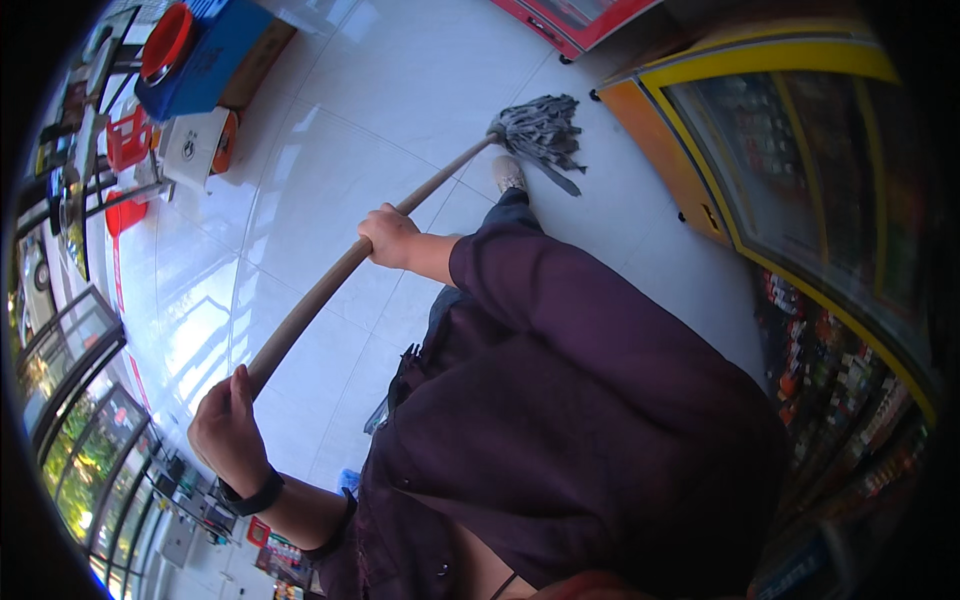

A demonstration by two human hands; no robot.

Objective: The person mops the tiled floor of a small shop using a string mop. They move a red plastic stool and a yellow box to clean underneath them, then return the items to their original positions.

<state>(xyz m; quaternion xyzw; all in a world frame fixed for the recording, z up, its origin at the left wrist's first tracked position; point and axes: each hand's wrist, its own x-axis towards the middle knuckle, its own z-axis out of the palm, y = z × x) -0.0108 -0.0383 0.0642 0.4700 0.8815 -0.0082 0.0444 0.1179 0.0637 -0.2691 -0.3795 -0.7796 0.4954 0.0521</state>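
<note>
R grip closed w/ fingers wrapped rnd the brown mop handle, partway along it; L grip also closed, curled rnd the handle nr its upper end, some fingers hidden. Dark wristband on L wrist. Handle slants up & right from L grip, thru R grip, to the grey mop head, strands spread on white tiled floor. Light-col. shoe just beside mop head; can't tell if touching. Dk purple top fills lower ctr.

Further out, R side: yellow-framed glass cabinet, w/ small goods below it in view. Top: red-framed cabinet, part cut off. Upper L: blue box w/ red basin, white box nearby. Lower L: dk-framed glass panels, greenery thru them.
</note>
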